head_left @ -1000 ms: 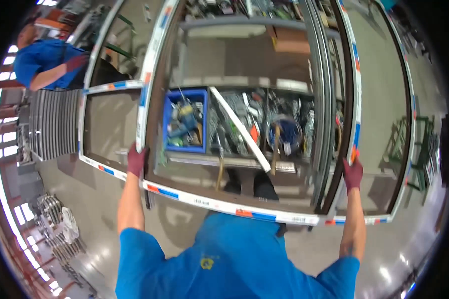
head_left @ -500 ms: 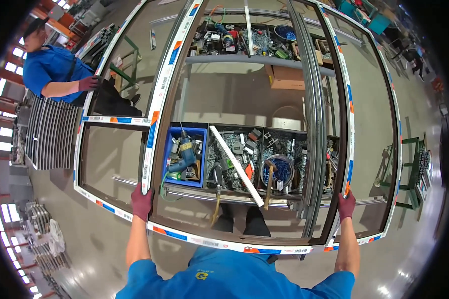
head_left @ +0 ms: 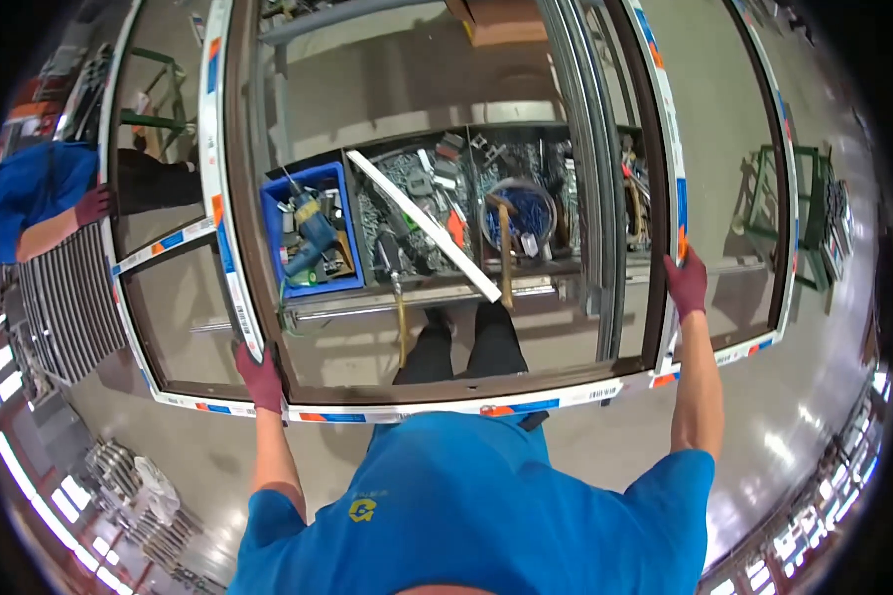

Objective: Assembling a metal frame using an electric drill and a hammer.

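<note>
Gripping the frame (head_left: 531, 406) — far end cut off.

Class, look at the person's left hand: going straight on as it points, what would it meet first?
Most likely the white-taped bar, whose near end the left hand appears to grip; whether it would press against or slide over that bar is unclear from this view.

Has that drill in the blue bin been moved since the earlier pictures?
No. Judged against the blue bin, the drill hasn't visibly shifted any way: it lies inside, nose toward the far edge, as before.
</note>
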`<state>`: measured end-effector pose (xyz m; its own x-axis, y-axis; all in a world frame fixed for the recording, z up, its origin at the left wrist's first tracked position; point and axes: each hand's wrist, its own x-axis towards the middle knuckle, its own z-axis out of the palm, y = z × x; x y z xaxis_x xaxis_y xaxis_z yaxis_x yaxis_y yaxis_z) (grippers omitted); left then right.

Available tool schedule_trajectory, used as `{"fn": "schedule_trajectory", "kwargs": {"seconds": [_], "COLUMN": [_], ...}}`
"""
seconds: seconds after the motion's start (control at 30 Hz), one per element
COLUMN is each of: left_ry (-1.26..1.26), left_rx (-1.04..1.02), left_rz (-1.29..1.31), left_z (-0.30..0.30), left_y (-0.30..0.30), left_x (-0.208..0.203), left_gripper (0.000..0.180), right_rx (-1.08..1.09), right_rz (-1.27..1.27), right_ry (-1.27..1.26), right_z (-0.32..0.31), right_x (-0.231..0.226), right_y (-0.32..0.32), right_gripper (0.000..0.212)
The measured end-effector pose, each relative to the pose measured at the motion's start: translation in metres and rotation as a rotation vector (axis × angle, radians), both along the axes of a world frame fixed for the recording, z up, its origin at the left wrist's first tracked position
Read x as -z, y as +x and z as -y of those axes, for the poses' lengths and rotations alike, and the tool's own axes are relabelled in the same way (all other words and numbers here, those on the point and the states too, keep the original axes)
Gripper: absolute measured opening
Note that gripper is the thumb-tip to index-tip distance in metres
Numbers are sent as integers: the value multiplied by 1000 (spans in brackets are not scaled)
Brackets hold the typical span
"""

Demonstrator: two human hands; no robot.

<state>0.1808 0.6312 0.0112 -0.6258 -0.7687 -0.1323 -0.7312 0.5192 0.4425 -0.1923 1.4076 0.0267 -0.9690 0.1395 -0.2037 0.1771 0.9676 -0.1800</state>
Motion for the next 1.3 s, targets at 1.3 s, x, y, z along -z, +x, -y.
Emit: {"fn": "schedule_trajectory", "kwargs": {"seconds": [1.3], "left_ry": [508], "left_rx": [408], "left_rz": [62], "left_z": [-229], "left_y": [-155], "left_x": [50], "left_gripper": [57], "right_rx": [-115], "right_rz": [489], "right_ry": [69], "right_z": [263], "right_x": [314], "right_y": [-36], "right_gripper": [49]}}
